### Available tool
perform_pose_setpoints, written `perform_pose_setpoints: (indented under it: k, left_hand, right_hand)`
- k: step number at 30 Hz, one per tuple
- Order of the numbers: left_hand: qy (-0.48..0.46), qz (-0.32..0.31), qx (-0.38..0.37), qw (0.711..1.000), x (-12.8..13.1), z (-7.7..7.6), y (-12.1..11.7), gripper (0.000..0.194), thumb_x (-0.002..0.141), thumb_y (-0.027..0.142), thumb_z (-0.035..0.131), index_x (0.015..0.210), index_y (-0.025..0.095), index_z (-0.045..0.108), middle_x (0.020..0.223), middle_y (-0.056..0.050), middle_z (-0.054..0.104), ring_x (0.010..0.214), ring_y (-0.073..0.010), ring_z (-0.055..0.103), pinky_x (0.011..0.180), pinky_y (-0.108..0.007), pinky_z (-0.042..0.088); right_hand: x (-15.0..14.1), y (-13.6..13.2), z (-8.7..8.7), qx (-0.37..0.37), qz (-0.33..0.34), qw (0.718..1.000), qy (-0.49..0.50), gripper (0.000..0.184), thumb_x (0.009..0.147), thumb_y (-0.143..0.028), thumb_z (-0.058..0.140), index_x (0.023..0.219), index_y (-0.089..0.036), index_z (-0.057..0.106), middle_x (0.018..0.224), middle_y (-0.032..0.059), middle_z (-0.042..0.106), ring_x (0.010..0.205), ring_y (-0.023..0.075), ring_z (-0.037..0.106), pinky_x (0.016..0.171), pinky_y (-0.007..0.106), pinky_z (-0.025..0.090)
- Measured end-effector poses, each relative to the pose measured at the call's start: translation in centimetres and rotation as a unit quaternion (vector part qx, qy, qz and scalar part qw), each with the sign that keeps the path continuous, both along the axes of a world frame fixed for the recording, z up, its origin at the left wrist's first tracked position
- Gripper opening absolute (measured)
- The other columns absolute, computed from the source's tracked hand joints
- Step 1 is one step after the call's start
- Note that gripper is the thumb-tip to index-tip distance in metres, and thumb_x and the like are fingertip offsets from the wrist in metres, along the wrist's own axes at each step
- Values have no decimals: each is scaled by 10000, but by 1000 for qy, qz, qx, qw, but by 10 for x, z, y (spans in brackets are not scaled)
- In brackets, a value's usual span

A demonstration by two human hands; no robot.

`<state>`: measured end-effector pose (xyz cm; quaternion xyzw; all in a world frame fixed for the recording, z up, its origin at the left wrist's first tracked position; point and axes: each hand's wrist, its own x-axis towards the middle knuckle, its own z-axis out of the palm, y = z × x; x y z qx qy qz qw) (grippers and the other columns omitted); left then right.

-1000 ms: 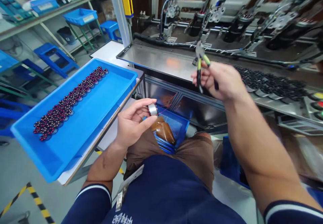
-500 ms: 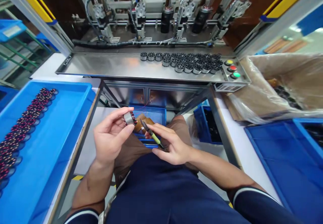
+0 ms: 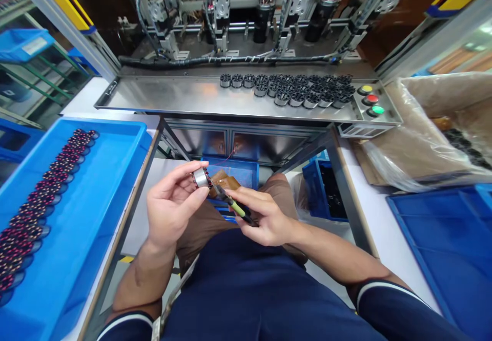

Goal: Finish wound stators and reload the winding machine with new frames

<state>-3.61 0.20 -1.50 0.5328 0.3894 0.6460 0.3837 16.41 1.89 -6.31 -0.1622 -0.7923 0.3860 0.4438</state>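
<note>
Metal ring (image 3: 201, 177), 1 item: at 8 o'clock from centre view, held tilted in the air.

Machine (image 3: 221, 5): 12 o'clock, with a metal shelf (image 3: 165, 92) along its front.

Blue tray (image 3: 103, 192): 9 o'clock, carrying a long band of rings with red and black coils (image 3: 49, 177).

Carton (image 3: 415, 169), plastic-lined: 3 o'clock.

Hands, 2. Left hand (image 3: 169, 205), 8 o'clock: thumb and fingers pinching the ring by its rim. Right hand (image 3: 267, 220), 5 o'clock: fingers wrapped round the pliers (image 3: 239, 209), tips angled toward 10 o'clock, close to the ring's coil side; contact cannot be told.

Black-topped rings (image 3: 282, 99), grouped on the shelf: 1 o'clock.

Buttons (image 3: 370, 100), 3: yellow, red, green, 2 o'clock.

Red wire (image 3: 229, 155), thin, near the ring: 10 o'clock.

Step in hand, as judged: pliers being lined up at the ring's edge. Next move calls for a steady pinch and tips clear of the coils.
</note>
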Motion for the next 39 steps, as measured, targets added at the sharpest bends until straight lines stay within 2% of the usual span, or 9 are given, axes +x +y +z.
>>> perform_pose_setpoints:
  k: [4,8,12,18,22,28,32,39]
  left_hand:
    - [-16,-9,-9,1000,-1,-4,2,379,780,115,778,1143,221,752,1116,-59,765,958,-153,732,849,-232,619]
    - [-30,4,8,1000,-1,-4,4,268,822,203,762,1089,225,769,1101,-56,766,1055,-178,715,929,-269,596]
    - [11,29,50,998,1,-2,4,236,843,150,723,1057,236,774,1086,-50,767,1075,-179,708,926,-285,596]
    - [64,63,114,989,2,-3,4,296,821,91,716,1071,240,769,1061,-44,768,1031,-172,719,867,-267,606]
    - [75,72,110,988,1,-4,3,294,811,95,726,1059,246,772,1050,-47,765,1013,-181,724,833,-273,619]
    - [86,70,90,990,2,-3,-1,271,810,107,733,1044,239,767,1060,-59,761,1018,-201,723,795,-296,637]
    - [84,75,88,990,3,-3,-1,247,814,119,733,1027,239,767,1045,-51,764,1017,-195,724,809,-292,627]
    - [103,83,92,987,4,-2,-3,197,823,148,733,1002,226,762,1034,-62,766,1019,-204,725,809,-300,616]
  right_hand:
    - [3,-2,-3,-10,-14,1000,-8,586,880,-83,527,1457,-167,460,895,50,638,773,148,598,709,285,533]
    - [6,-4,-4,-10,-25,999,-24,604,864,-103,544,1459,-150,451,977,84,646,861,179,619,772,326,555]
    - [5,-4,-3,2,-19,1000,-20,664,843,-107,559,1489,-166,416,1127,128,627,993,212,625,880,387,563]
    - [1,-2,0,18,-13,1000,-12,675,837,-100,556,1493,-166,411,1203,147,602,1030,213,630,904,381,569]
    - [-2,-2,1,22,-12,1000,-8,670,835,-94,555,1488,-162,420,1179,138,608,997,200,633,877,361,573]
    - [-3,-2,-4,35,-26,999,12,647,845,-71,519,1482,-155,434,986,87,635,868,179,622,743,320,562]
    - [-3,-2,-5,21,-46,999,1,632,853,-75,529,1473,-162,443,953,73,647,804,162,610,702,306,553]
    - [-4,-3,-2,23,-52,998,-2,694,826,-99,545,1501,-173,400,1175,138,623,991,215,642,879,392,577]
